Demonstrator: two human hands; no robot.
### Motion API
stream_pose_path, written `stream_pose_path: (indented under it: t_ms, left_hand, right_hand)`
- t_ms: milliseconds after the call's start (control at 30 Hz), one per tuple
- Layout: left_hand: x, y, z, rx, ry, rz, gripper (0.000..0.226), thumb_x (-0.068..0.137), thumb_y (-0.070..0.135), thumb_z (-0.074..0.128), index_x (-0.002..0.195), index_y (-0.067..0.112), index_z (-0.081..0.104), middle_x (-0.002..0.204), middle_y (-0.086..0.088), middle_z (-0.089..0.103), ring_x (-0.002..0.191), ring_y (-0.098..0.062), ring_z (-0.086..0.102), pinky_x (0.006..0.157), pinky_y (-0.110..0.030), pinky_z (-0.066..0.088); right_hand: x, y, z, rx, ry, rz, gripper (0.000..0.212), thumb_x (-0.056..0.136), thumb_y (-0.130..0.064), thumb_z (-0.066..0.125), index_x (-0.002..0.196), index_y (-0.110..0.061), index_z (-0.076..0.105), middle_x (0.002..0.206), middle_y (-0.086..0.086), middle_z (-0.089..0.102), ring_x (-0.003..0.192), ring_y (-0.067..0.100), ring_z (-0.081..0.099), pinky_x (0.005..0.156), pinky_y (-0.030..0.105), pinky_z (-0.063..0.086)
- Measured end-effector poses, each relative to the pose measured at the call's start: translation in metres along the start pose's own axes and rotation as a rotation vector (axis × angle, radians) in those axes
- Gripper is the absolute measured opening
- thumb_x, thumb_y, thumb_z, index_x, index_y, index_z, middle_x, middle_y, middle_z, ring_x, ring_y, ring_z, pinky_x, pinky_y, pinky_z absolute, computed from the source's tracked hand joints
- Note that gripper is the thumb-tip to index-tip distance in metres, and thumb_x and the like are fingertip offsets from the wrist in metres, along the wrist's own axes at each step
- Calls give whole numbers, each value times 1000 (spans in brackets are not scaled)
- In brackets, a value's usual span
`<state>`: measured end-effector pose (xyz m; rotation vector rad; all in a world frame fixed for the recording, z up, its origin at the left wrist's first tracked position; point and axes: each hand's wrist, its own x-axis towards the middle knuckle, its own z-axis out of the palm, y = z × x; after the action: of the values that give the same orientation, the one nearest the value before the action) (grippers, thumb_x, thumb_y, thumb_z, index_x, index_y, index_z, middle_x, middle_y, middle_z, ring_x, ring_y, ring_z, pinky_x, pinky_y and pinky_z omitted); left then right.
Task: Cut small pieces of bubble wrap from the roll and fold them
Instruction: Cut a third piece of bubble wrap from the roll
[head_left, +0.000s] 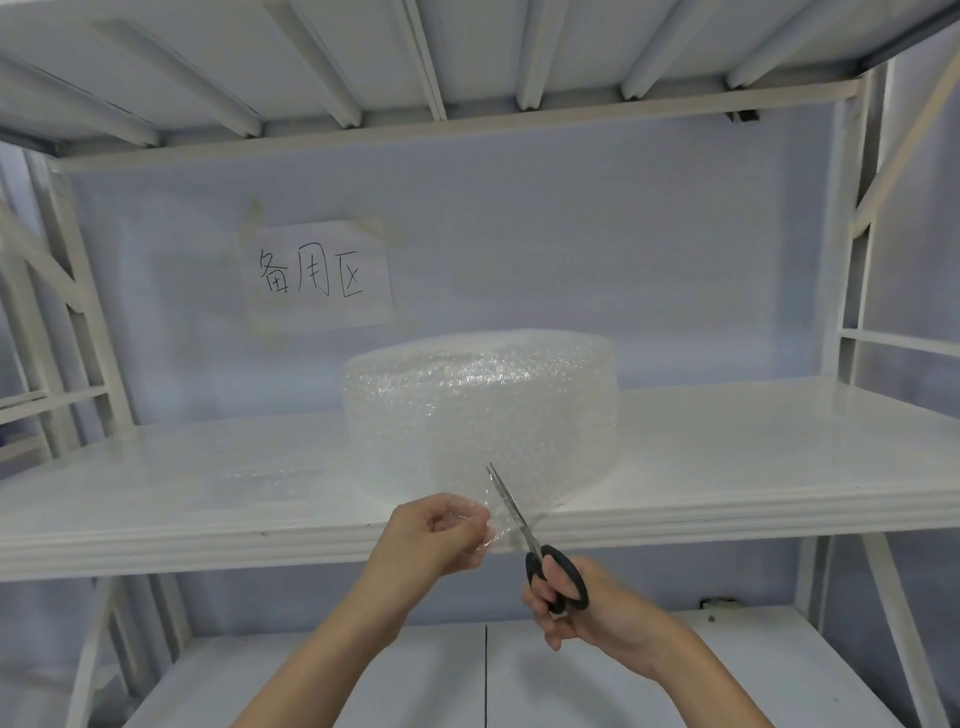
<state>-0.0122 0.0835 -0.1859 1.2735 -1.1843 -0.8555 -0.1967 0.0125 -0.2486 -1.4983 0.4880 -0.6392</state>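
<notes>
A big roll of clear bubble wrap (480, 415) lies on its flat end on the white shelf (727, 467), near the front edge. Its loose end hangs over that edge. My left hand (434, 535) pinches this loose end (475, 525) at the shelf's front. My right hand (576, 603) holds black-handled scissors (530, 540) just right of the left hand. The blades point up and slightly left, nearly closed, into the wrap beside my left fingers.
Some flat clear bubble wrap (270, 475) lies on the shelf left of the roll. A paper sign (317, 278) is taped to the back wall. Rack uprights stand at both sides, another shelf (467, 62) is overhead and a lower shelf (623, 675) sits beneath my arms.
</notes>
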Motion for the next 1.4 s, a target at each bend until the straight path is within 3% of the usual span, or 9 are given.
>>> stream_pose_path:
  t_ms: [167, 333, 533, 667, 833, 933, 1133, 1267, 1400]
  left_hand:
    - [3, 18, 5, 60, -30, -10, 25, 84, 34, 72, 91, 10, 74, 90, -6, 77, 75, -14, 69, 72, -26, 60]
    - [0, 25, 14, 187, 20, 18, 51, 77, 61, 65, 89, 13, 74, 84, -2, 78, 75, -17, 71, 72, -32, 63]
    - [-2, 32, 18, 452, 110, 85, 64, 60, 85, 53, 77, 26, 69, 79, 5, 75, 76, -17, 70, 76, -38, 59]
    - [2, 29, 19, 515, 146, 143, 41, 74, 64, 59, 74, 25, 69, 73, 4, 73, 70, -16, 68, 70, -37, 58]
    - [6, 16, 14, 120, 94, 97, 12, 89, 21, 68, 85, 10, 71, 76, -4, 72, 57, -8, 62, 53, -21, 52]
    - [6, 11, 12, 58, 86, 85, 9, 88, 16, 70, 84, 8, 72, 70, 0, 72, 61, -10, 61, 61, -25, 51]
    - [6, 11, 10, 24, 48, 98, 11, 86, 17, 72, 87, 7, 73, 74, -4, 74, 66, -12, 63, 69, -27, 53]
    - [6, 13, 12, 41, 33, 124, 10, 86, 17, 72, 86, 7, 73, 69, 1, 73, 60, -7, 62, 62, -20, 53]
    - [9, 11, 10, 29, 62, 121, 9, 87, 15, 71, 85, 6, 73, 68, 0, 71, 60, -11, 61, 64, -25, 54]
  right_hand:
    - [-2, 0, 2, -29, 21, -25, 48, 59, -64, 78, 55, -23, 52, 66, -2, 52, 53, 13, 47, 60, 25, 42]
    - [-5, -7, 4, -94, 114, 15, 24, 75, -18, 52, 52, -22, 46, 65, 0, 48, 51, 13, 42, 57, 23, 42]
    - [-7, -10, 2, -191, 177, 42, 24, 78, -19, 54, 55, -22, 51, 64, 2, 44, 50, 11, 42, 57, 21, 42]
    - [-8, -14, 6, -248, 201, 38, 21, 68, -27, 56, 48, -25, 51, 55, -4, 41, 47, 8, 40, 55, 20, 40]
    - [-14, -12, 3, -146, 181, 7, 33, 85, -11, 51, 55, -23, 53, 66, 3, 46, 51, 12, 42, 55, 24, 42]
    - [-16, -11, 4, -67, 96, 9, 29, 84, -34, 56, 61, -17, 51, 69, 0, 50, 54, 13, 46, 58, 27, 43]
    - [-7, -12, 4, 2, -22, 7, 52, 70, -68, 65, 70, -18, 51, 75, -2, 50, 63, 15, 47, 60, 29, 45]
    - [-1, -23, 5, -4, -20, -3, 54, 71, -69, 64, 71, -17, 49, 74, -2, 50, 64, 15, 46, 60, 28, 45]
    - [1, -28, 8, -60, 68, -43, 38, 78, -51, 59, 63, -18, 48, 68, 2, 49, 55, 13, 46, 57, 27, 43]
